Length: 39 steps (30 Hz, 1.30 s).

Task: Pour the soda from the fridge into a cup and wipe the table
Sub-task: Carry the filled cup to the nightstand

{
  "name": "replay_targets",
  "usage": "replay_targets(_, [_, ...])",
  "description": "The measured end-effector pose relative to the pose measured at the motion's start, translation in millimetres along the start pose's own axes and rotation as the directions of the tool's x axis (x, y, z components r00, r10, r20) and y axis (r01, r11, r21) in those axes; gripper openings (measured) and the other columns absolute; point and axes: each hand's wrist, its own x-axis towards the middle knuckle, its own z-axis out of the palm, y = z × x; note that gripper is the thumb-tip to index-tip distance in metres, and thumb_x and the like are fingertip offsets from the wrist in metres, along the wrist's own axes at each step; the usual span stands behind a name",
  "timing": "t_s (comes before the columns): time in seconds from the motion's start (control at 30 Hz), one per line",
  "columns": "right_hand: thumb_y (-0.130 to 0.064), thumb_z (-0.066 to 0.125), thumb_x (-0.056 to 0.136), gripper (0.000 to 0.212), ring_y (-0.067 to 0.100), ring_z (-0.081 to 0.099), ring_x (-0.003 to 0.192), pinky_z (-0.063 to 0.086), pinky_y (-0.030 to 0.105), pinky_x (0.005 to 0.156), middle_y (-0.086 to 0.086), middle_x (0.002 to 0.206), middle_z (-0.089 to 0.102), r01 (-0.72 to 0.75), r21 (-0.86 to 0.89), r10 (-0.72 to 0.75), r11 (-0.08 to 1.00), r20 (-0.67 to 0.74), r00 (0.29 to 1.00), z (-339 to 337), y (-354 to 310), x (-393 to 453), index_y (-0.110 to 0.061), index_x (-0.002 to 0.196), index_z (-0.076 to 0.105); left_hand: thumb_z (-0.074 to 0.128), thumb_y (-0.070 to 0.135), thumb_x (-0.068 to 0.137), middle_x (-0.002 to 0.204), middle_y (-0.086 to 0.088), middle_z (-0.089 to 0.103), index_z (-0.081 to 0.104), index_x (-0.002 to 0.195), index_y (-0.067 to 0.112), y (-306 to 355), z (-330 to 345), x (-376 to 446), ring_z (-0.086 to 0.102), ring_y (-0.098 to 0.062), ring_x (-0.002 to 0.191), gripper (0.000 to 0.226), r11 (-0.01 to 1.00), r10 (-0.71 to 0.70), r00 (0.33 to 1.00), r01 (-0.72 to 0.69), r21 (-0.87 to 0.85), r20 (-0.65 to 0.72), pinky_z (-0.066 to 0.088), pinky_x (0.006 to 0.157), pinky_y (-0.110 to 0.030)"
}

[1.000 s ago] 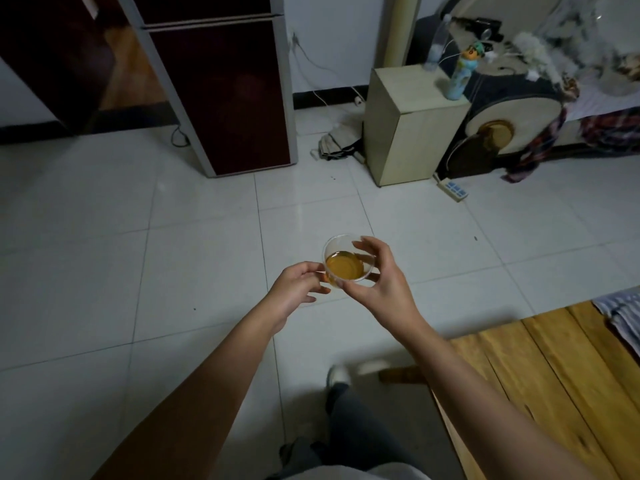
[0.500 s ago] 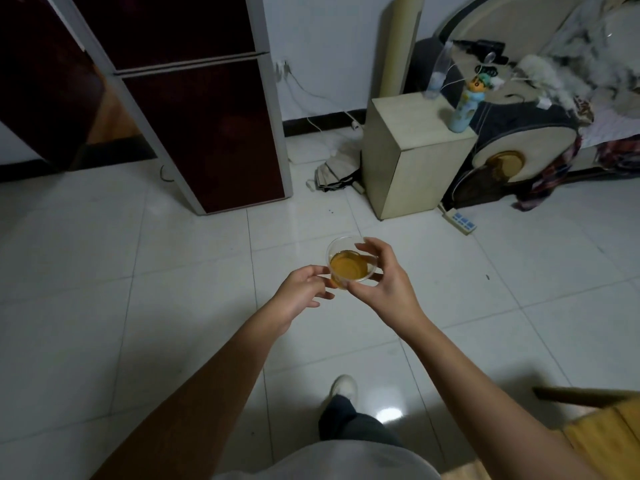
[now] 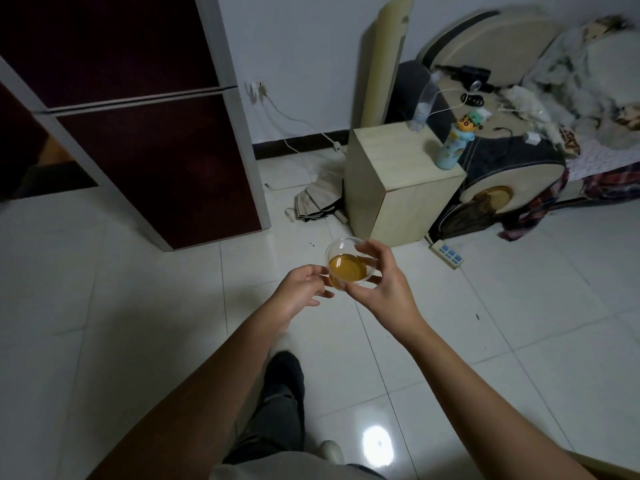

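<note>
A small clear plastic cup (image 3: 350,264), about half full of amber-brown soda (image 3: 347,268), is held out in front of the person above the white tiled floor (image 3: 138,306). The right hand (image 3: 382,285) holds it — thumb on the near side of the rim and the fingers (image 3: 369,247) curled over the far side. The left hand (image 3: 302,289) sits just beside the cup on its left, fingers loosely curled with the tips at or very near the cup's wall; whether they actually touch it cannot be told. The cup is upright and the liquid lies level.

Ahead and to the left stands a tall dark-red two-door fridge with grey trim (image 3: 145,133), both doors closed. To the right of it a pale wooden box-shaped cabinet (image 3: 401,188) carries a clear plastic water bottle (image 3: 424,105) and a light-blue bottle with a yellow cartoon-figure cap (image 3: 453,147). A white power strip with blue switches (image 3: 446,254) lies on the floor near the cabinet's foot. Further right is a bed (image 3: 588,109) with rumpled bedding. Below the arms — a leg in dark trousers (image 3: 277,410).
</note>
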Motion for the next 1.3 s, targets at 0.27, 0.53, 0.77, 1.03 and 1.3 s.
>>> replay_targets(0.27, [-0.028, 0.079, 0.069, 0.073, -0.002, 0.050, 0.109, 0.046, 0.014, 0.086, -0.015, 0.123, 0.050, -0.040, 0.001, 0.040, 0.999, -0.129, 0.991, 3, 1, 134, -0.022, 0.129, 0.038, 0.043, 0.003, 0.088, 0.109, -0.007, 0.066, 0.055, 0.119, 0.010, 73, -39, 133, 0.066, -0.018, 0.094, 0.033, 0.998, 0.002, 0.996, -0.008, 0.060, 0.091, 0.048, 0.087, -0.032])
replay_targets(0.53, [-0.022, 0.079, 0.070, 0.072, -0.015, 0.048, 0.102, 0.041, 0.001, 0.078, -0.013, 0.121, 0.050, -0.100, 0.038, 0.106, 0.994, -0.260, 0.960, 2, 0, 251, -0.022, 0.129, 0.037, 0.041, 0.000, 0.086, 0.095, 0.003, 0.066, 0.052, 0.119, 0.016, 145, -70, 250, 0.063, -0.015, 0.088, 0.037, 0.980, -0.004, 0.972, -0.043, 0.194, 0.234, 0.044, 0.082, -0.031])
replay_targets(0.77, [-0.024, 0.078, 0.071, 0.075, -0.001, 0.048, 0.109, 0.043, 0.006, 0.081, -0.013, 0.123, 0.048, -0.119, 0.013, 0.116, 0.993, -0.341, 0.933, -16, 12, 331, -0.018, 0.132, 0.036, 0.043, 0.001, 0.088, 0.095, 0.006, 0.064, 0.051, 0.111, 0.021, 190, -69, 326, 0.062, -0.011, 0.086, 0.032, 0.978, 0.021, 0.951, -0.083, 0.193, 0.307, 0.045, 0.083, -0.029])
replay_targets(1.03, [-0.025, 0.078, 0.071, 0.075, 0.003, 0.048, 0.113, 0.044, 0.009, 0.082, -0.009, 0.126, 0.049, -0.150, 0.036, 0.152, 0.988, -0.381, 0.912, -66, 49, 426, -0.018, 0.132, 0.036, 0.044, 0.000, 0.088, 0.093, 0.005, 0.065, 0.052, 0.121, 0.015, 248, -39, 427, 0.061, -0.014, 0.088, 0.037, 0.964, 0.034, 0.938, -0.122, 0.238, 0.344, 0.046, 0.079, -0.028])
replay_targets(1.3, [-0.023, 0.078, 0.071, 0.073, 0.002, 0.048, 0.113, 0.047, 0.032, 0.095, -0.011, 0.126, 0.049, -0.197, 0.038, 0.194, 0.980, -0.426, 0.884, -126, 86, 520, -0.019, 0.131, 0.036, 0.044, 0.002, 0.091, 0.099, -0.002, 0.064, 0.052, 0.125, 0.012, 315, 1, 527, 0.060, -0.020, 0.095, 0.037, 0.956, -0.017, 0.926, -0.096, 0.278, 0.378, 0.046, 0.093, -0.041])
